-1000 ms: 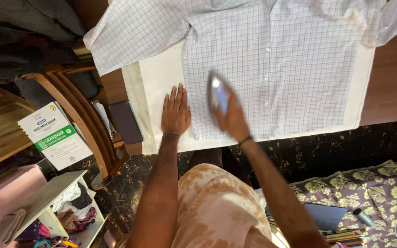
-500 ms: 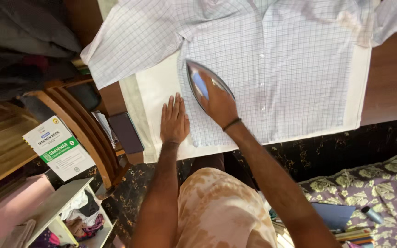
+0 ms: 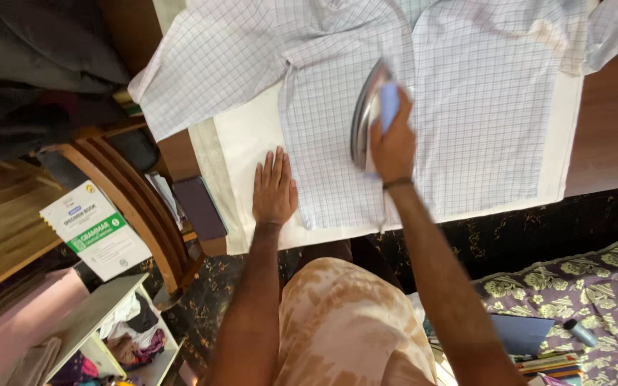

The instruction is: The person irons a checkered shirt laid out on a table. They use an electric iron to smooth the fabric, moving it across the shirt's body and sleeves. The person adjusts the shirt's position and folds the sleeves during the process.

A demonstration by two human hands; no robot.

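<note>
Gripping iron (image 3: 368, 114) in right hand (image 3: 393, 146)

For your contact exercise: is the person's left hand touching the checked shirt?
Touching. In the head view the left hand lies flat with its fingers on the white cloth, its thumb edge overlapping the shirt hem.

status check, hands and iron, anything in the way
Right hand shut on iron, on the checked shirt. Left hand flat on white cloth beside shirt hem. Nothing blocking the iron; dark phone off at table edge.

One shirt (image 3: 423, 93), one iron (image 3: 366, 114), one phone (image 3: 199, 207), one book (image 3: 98, 230).
</note>
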